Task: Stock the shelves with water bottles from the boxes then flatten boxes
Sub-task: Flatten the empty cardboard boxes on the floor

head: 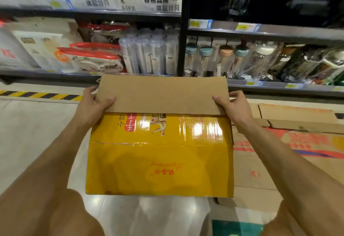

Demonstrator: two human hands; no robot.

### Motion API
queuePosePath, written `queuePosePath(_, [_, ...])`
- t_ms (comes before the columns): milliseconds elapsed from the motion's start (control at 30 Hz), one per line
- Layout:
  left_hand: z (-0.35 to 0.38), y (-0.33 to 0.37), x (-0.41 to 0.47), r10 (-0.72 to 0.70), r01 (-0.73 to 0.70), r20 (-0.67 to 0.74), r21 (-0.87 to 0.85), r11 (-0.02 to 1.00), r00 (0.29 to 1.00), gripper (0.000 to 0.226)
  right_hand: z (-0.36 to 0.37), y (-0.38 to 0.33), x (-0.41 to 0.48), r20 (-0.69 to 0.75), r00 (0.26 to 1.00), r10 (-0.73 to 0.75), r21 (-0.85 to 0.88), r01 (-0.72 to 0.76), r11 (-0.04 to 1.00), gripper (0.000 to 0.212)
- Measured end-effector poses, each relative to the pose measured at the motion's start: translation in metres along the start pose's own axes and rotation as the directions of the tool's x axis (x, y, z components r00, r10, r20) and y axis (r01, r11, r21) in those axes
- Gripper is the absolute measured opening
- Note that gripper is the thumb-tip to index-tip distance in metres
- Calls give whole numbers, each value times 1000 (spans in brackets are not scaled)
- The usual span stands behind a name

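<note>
So there's one yellow box [160,161], collapsed flat and held up off the floor [33,133] in front of the person. Its long side runs left to right across the view and its plain brown flap [163,94] sticks out at the far end, pointing toward the shelves [279,33]. The red print on the yellow face reads upside down from here. Two hands are on it, both at the flap. The left hand [93,105] is clamped on the flap's left edge with the thumb lying on the near face and the fingers curled round behind. The right hand [234,105] does the same on the right edge. The box's near edge hangs free, with bare shiny tile under it and off to its left, where a yellow and black hazard stripe [41,94] runs along the base of the shelving. Right of the box the floor is covered by flattened cartons [297,142], at least two overlapping, can't count them exactly. One slips under the box's right edge. Beyond the flap's far edge, a row of bottles [225,59] hangs in clear packs. I count four with coloured lids (two blue, one peach, one teal), and the rest are too blurry. Left of those stand four sleeves of clear cups [149,55]. A bit of green mat [234,228] peeks out below the box's near right corner.
</note>
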State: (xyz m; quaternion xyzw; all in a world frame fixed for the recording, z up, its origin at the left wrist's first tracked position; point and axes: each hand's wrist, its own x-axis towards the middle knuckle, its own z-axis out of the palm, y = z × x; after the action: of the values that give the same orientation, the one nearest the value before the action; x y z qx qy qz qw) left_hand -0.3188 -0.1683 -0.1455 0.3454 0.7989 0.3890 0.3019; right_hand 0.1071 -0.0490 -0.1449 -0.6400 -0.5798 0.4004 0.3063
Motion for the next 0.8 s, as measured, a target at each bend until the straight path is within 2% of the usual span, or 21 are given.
queuePosePath(167, [25,-11,2,-115,114,29,38,993,993,82,16,19,-1,86,996,38,-50,-34,998,82])
queuePosePath(300, [30,-17,-2,-81,75,59,94,993,995,77,23,20,6,92,992,86,-26,-84,996,84])
queuePosePath(367, [26,-19,-4,-128,118,84,123,985,988,87,24,15,5,124,972,198,0,-200,980,86])
queuePosePath(433, [19,-17,-2,-272,263,77,115,958,959,107,21,12,0,192,909,369,-18,-373,928,92])
queuePosePath(467, [14,-15,-2,-341,329,83,127,936,936,113,19,8,-1,233,882,409,-48,-410,911,96])
queuePosePath(533, [4,-12,-11,-428,395,157,203,896,890,113,10,0,-8,276,884,377,-132,-354,926,99])
queuePosePath(600, [-6,-16,-29,-436,364,272,276,889,858,113,0,-3,-22,319,894,316,-181,-270,946,97])
queuePosePath(667, [-11,-23,-49,-348,242,350,312,919,870,113,-7,7,-54,411,882,230,-175,-172,969,100])
queuePosePath(700, [-13,-27,-56,-267,137,358,349,927,895,122,-8,19,-67,412,893,179,-243,-82,967,116])
queuePosePath(767, [-8,-35,-75,-193,-33,373,522,852,908,143,-4,40,-81,399,912,95,-477,118,871,144])
queuePosePath(800, [-2,-41,-85,-160,-118,385,605,787,909,146,-1,47,-82,409,911,49,-546,201,813,149])
